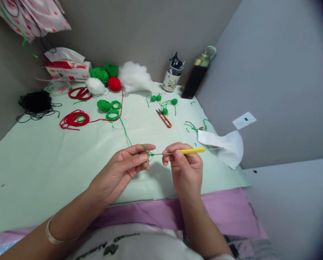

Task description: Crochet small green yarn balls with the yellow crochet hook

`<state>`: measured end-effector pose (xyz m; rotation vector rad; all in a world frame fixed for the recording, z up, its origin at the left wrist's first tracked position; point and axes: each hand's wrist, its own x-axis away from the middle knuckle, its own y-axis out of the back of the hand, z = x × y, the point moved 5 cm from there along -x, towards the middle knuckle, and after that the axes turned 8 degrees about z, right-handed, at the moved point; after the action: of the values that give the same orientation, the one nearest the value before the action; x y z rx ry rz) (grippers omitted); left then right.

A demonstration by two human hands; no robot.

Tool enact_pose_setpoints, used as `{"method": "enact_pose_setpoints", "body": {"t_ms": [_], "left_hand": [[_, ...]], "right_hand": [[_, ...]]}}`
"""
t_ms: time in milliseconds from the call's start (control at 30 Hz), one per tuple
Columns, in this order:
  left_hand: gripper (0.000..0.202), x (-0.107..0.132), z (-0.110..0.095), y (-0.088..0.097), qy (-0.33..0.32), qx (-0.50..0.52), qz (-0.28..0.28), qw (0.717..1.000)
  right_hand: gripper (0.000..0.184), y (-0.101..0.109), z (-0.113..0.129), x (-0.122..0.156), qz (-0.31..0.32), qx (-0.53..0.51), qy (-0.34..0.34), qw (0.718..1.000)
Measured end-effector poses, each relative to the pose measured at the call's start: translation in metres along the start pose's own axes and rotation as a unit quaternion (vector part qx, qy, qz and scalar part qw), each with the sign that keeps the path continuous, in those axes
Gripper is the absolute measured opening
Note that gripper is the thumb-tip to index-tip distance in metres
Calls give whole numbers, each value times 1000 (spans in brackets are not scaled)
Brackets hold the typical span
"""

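Between the thumb and fingers of my left hand (129, 160) is pinched a strand of green yarn (126, 133), which runs back to a green yarn coil on the table. My right hand (184, 166) grips a crochet hook (192, 150) by its yellow handle, like a pencil. The metal shaft points left, and its tip meets a small green loop (151, 155) at my left fingertips. Whether the hook passes through the loop is too small to tell.
Red-handled thread snips (165, 119) lie behind my hands, near small green crocheted balls (165, 111). Further back are yarn balls (114, 83), white stuffing (135, 76), a tissue box (69, 70), a pen cup (172, 77) and a dark bottle (196, 77). White paper (230, 150) lies right.
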<state>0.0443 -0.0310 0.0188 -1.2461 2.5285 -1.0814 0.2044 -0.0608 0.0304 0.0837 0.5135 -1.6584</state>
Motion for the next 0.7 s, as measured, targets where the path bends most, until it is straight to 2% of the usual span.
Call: {"method": "enact_pose_setpoints", "body": {"t_ms": [167, 433, 567, 700], "left_hand": [[20, 1, 0, 0, -7, 7, -6, 1000], [37, 2, 3, -5, 36, 38, 16, 999], [33, 2, 1, -3, 33, 48, 20, 998], [28, 2, 0, -1, 8, 2, -2, 1000]], "right_hand": [[12, 1, -3, -1, -16, -23, -27, 999], [11, -1, 1, 0, 25, 25, 27, 999], [11, 3, 3, -1, 22, 10, 22, 999], [12, 0, -1, -2, 35, -23, -5, 999]]}}
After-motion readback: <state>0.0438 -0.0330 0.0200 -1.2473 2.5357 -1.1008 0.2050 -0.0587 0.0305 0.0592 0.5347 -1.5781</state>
